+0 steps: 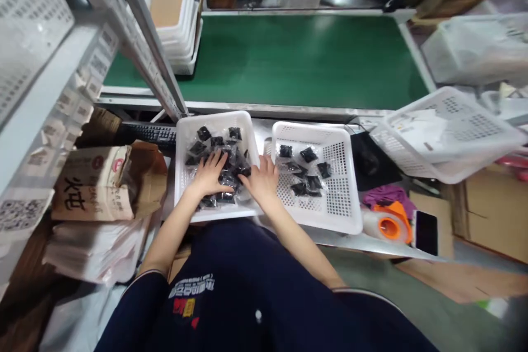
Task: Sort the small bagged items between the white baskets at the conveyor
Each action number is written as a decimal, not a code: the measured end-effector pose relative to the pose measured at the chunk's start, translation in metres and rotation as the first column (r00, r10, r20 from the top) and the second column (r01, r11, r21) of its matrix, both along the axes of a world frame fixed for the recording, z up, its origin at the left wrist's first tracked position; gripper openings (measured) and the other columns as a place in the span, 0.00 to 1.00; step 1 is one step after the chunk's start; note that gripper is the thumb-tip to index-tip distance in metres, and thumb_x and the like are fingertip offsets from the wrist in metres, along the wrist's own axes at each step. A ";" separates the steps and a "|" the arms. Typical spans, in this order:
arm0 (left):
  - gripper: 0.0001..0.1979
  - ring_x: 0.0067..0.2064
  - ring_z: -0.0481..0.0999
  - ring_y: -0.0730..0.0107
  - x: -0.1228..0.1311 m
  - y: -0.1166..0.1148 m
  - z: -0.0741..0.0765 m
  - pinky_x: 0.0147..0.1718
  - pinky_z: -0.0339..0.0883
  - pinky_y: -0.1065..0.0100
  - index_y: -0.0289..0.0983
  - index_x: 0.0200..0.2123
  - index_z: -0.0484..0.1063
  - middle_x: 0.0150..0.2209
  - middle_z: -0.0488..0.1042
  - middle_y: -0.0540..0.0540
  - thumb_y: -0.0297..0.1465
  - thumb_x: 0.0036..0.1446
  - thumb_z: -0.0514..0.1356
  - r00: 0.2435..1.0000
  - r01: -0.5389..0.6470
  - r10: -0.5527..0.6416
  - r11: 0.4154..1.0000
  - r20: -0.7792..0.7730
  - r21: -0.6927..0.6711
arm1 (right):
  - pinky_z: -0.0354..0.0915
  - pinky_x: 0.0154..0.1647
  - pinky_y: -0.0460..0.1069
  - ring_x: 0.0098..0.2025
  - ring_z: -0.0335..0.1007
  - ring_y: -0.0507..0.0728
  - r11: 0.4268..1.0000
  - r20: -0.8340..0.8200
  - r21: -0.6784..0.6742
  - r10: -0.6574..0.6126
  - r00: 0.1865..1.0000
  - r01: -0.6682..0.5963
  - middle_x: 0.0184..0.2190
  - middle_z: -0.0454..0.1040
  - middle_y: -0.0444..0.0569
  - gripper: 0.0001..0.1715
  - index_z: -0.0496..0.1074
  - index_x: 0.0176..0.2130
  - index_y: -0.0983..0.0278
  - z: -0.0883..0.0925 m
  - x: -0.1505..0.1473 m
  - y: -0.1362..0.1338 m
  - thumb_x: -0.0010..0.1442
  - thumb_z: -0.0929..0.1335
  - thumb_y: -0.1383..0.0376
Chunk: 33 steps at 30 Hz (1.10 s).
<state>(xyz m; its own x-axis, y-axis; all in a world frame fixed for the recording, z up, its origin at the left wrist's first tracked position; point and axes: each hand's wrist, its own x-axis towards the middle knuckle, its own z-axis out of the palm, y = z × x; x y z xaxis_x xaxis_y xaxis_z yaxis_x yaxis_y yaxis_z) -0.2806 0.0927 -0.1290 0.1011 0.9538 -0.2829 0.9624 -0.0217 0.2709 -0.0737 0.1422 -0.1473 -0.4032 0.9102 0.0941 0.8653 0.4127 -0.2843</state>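
Note:
Two white plastic baskets stand side by side on the bench. The left basket (181, 176) holds a heap of small black items in clear plastic bags (198, 148). My left hand (210, 173) lies on this heap with its fingers spread. At the left basket's right rim is my right hand (264, 176), fingers stretched out and thumb apart, the thumb touching the bagged items at the heap's edge. Several more black bagged items (307, 154) lie loosely in the right basket (342, 209). What lies directly under my palms is hidden.
Behind the baskets runs a green conveyor belt (297, 60), with stacked white trays (171, 22) at its left. A metal post (152, 44) rises near the left basket. To the right are a tilted basket (445, 137), a tape dispenser (391, 225) and a phone (426, 232). A keyboard (152, 133) sits left.

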 end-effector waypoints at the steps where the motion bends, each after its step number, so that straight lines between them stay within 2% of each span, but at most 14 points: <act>1: 0.64 0.80 0.47 0.34 -0.001 0.002 -0.004 0.75 0.46 0.33 0.35 0.81 0.45 0.81 0.40 0.32 0.54 0.54 0.74 1.000 -0.010 0.010 1.000 0.004 -0.008 | 0.63 0.66 0.71 0.73 0.58 0.79 1.000 -0.027 0.003 -0.030 0.999 0.031 0.68 0.70 0.71 0.18 0.81 0.48 0.68 -0.004 0.006 -0.005 0.68 0.72 0.56; 6: 0.58 0.78 0.56 0.34 0.001 0.001 -0.018 0.75 0.50 0.37 0.36 0.79 0.54 0.80 0.52 0.32 0.54 0.56 0.73 0.999 -0.045 0.043 0.994 0.020 0.102 | 0.66 0.65 0.66 0.70 0.66 0.71 1.000 -0.268 0.003 0.029 0.963 -0.029 0.62 0.77 0.61 0.08 0.78 0.42 0.62 -0.013 0.019 -0.017 0.69 0.68 0.62; 9: 0.47 0.68 0.70 0.36 0.002 -0.003 -0.018 0.69 0.61 0.45 0.36 0.73 0.66 0.71 0.69 0.31 0.53 0.58 0.72 0.997 -0.060 0.054 0.990 0.047 0.128 | 0.71 0.58 0.62 0.54 0.78 0.67 0.995 -0.385 -0.017 0.084 0.919 -0.098 0.49 0.84 0.56 0.05 0.75 0.41 0.61 -0.010 0.026 -0.023 0.67 0.68 0.64; 11: 0.40 0.60 0.76 0.39 0.001 -0.003 -0.018 0.61 0.69 0.49 0.36 0.68 0.72 0.60 0.77 0.33 0.52 0.59 0.71 0.995 -0.091 0.085 0.990 0.060 0.108 | 0.73 0.51 0.59 0.45 0.80 0.63 0.994 -0.413 -0.026 0.083 0.907 -0.103 0.42 0.83 0.53 0.04 0.73 0.41 0.60 -0.001 0.037 -0.026 0.67 0.68 0.62; 13: 0.36 0.56 0.77 0.42 -0.003 -0.002 -0.020 0.57 0.72 0.52 0.37 0.64 0.76 0.55 0.78 0.35 0.52 0.60 0.71 0.988 -0.134 0.126 0.986 0.085 0.101 | 0.74 0.48 0.58 0.44 0.79 0.62 1.000 -0.462 0.013 -0.006 0.887 0.013 0.43 0.82 0.53 0.08 0.72 0.46 0.59 0.012 0.055 -0.027 0.69 0.68 0.59; 15: 0.33 0.56 0.78 0.45 -0.007 -0.001 -0.022 0.55 0.72 0.55 0.38 0.61 0.77 0.53 0.78 0.37 0.51 0.61 0.71 0.980 -0.163 0.149 0.981 0.130 0.105 | 0.75 0.50 0.60 0.46 0.78 0.64 0.969 -0.485 0.102 -0.149 0.862 0.225 0.46 0.80 0.55 0.20 0.70 0.56 0.59 0.030 0.079 -0.023 0.69 0.70 0.54; 17: 0.28 0.55 0.79 0.48 -0.012 0.000 -0.022 0.53 0.72 0.58 0.39 0.57 0.79 0.51 0.78 0.39 0.51 0.61 0.71 0.976 -0.160 0.145 0.983 0.164 0.085 | 0.73 0.56 0.66 0.52 0.76 0.69 0.899 -0.393 0.202 -0.290 0.873 0.389 0.52 0.78 0.60 0.34 0.67 0.66 0.61 0.046 0.099 -0.014 0.67 0.72 0.50; 18: 0.26 0.54 0.80 0.50 -0.014 0.001 -0.021 0.50 0.72 0.60 0.40 0.54 0.80 0.49 0.78 0.41 0.51 0.62 0.70 0.976 -0.146 0.134 0.987 0.169 0.062 | 0.71 0.58 0.69 0.55 0.75 0.72 0.888 -0.305 0.235 -0.320 0.897 0.396 0.55 0.77 0.62 0.38 0.66 0.68 0.62 0.052 0.104 -0.009 0.67 0.72 0.50; 20: 0.23 0.50 0.81 0.52 -0.017 0.001 -0.017 0.46 0.71 0.62 0.40 0.49 0.81 0.46 0.79 0.43 0.52 0.62 0.69 0.981 -0.110 0.109 0.994 0.162 0.003 | 0.69 0.60 0.71 0.59 0.72 0.75 0.942 -0.138 0.199 -0.248 0.959 0.272 0.58 0.76 0.64 0.37 0.67 0.70 0.62 0.056 0.100 0.003 0.69 0.70 0.51; 22: 0.23 0.48 0.82 0.54 -0.018 0.001 -0.013 0.42 0.69 0.63 0.41 0.46 0.81 0.45 0.80 0.44 0.54 0.63 0.69 0.985 -0.080 0.087 0.995 0.152 -0.054 | 0.70 0.62 0.70 0.62 0.71 0.74 0.998 -0.054 0.062 -0.023 0.998 0.027 0.62 0.74 0.63 0.33 0.69 0.69 0.60 0.049 0.075 0.017 0.70 0.68 0.54; 24: 0.23 0.48 0.83 0.52 -0.019 0.000 -0.011 0.42 0.69 0.63 0.41 0.46 0.81 0.45 0.82 0.44 0.54 0.62 0.68 0.984 -0.060 0.074 0.994 0.161 -0.093 | 0.66 0.67 0.72 0.69 0.66 0.75 0.979 0.018 -0.079 0.191 0.981 -0.189 0.69 0.70 0.62 0.34 0.71 0.68 0.59 0.036 0.040 0.030 0.67 0.73 0.56; 27: 0.25 0.50 0.83 0.48 -0.020 -0.004 -0.012 0.43 0.69 0.61 0.41 0.49 0.81 0.49 0.84 0.42 0.55 0.61 0.69 0.977 -0.068 0.092 0.989 0.191 -0.128 | 0.52 0.75 0.79 0.77 0.53 0.81 0.937 0.156 -0.181 0.328 0.932 -0.300 0.72 0.66 0.63 0.30 0.80 0.58 0.61 0.015 0.002 0.045 0.57 0.79 0.60; 30: 0.27 0.51 0.83 0.44 -0.022 -0.007 -0.015 0.44 0.70 0.59 0.40 0.50 0.81 0.50 0.84 0.40 0.56 0.61 0.69 0.971 -0.097 0.127 0.984 0.202 -0.151 | 0.43 0.78 0.81 0.76 0.57 0.77 0.932 0.181 -0.169 0.349 0.920 -0.320 0.56 0.81 0.58 0.05 0.83 0.41 0.62 0.004 0.000 0.048 0.63 0.75 0.65; 33: 0.26 0.51 0.83 0.44 -0.023 -0.007 -0.017 0.44 0.71 0.59 0.40 0.49 0.81 0.49 0.84 0.40 0.56 0.61 0.68 0.966 -0.098 0.130 0.984 0.224 -0.152 | 0.45 0.78 0.79 0.71 0.66 0.71 0.937 0.155 -0.142 0.339 0.928 -0.318 0.38 0.84 0.52 0.12 0.82 0.36 0.60 0.000 0.018 0.039 0.69 0.68 0.69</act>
<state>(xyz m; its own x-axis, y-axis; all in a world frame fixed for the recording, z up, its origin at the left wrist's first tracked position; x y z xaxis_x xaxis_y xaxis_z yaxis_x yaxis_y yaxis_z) -0.3038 0.0858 -0.1463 0.0726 0.9159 -0.3948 0.8665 0.1381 0.4797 -0.0557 0.1808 -0.1475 -0.6821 0.7244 -0.0998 0.7267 0.6564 -0.2025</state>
